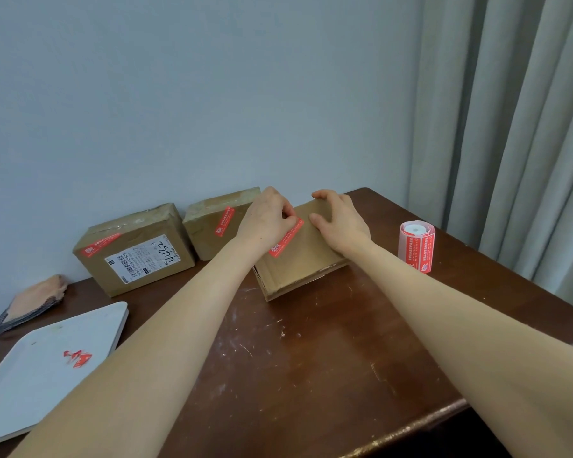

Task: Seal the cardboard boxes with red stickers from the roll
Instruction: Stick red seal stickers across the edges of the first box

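Desk (311, 358), dark wood, scuffed.
- Open-sided box (305, 262): middle of the desk, toward the far edge. A red sticker (285, 238) lies across its top.
- Left hand (267, 219): bent fingers on the sticker's far end; pressing or pinching, cannot tell.
- Right hand (341, 223): grips the box, fingers over its far edge.
- Roll (416, 246): upright near the right edge.
- Labelled box (136, 249) and plain box (209, 226): far edge, each with a sticker.
- White tray (47, 358): near left corner, holding red scraps (77, 358).
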Demonstrator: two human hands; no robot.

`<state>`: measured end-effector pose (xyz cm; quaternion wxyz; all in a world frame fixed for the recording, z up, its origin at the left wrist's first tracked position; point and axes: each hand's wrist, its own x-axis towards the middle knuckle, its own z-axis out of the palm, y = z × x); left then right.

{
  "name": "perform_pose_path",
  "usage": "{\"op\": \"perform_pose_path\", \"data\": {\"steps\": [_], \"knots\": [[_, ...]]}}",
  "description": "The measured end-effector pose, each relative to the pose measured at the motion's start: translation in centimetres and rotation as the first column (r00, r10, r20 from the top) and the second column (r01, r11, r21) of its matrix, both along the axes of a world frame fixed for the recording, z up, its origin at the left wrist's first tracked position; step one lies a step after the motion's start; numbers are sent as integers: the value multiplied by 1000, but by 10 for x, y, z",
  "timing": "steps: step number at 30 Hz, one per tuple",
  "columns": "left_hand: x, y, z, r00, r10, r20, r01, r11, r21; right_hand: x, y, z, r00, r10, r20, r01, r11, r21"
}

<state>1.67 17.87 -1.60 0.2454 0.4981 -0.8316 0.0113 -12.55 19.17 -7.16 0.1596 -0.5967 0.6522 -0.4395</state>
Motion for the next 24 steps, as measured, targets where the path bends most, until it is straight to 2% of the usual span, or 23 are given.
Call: {"op": "perform_pose_path", "data": {"steps": [6, 24], "knots": [[4, -4, -3, 999, -23, 28, 22, 1000, 20, 1, 0, -1, 1000, -3, -6, 3, 1000, -3], [8, 5, 3, 998, -55, -31, 57, 996, 72, 1, 1, 0, 1000, -17, -15, 16, 1000, -15]]}}
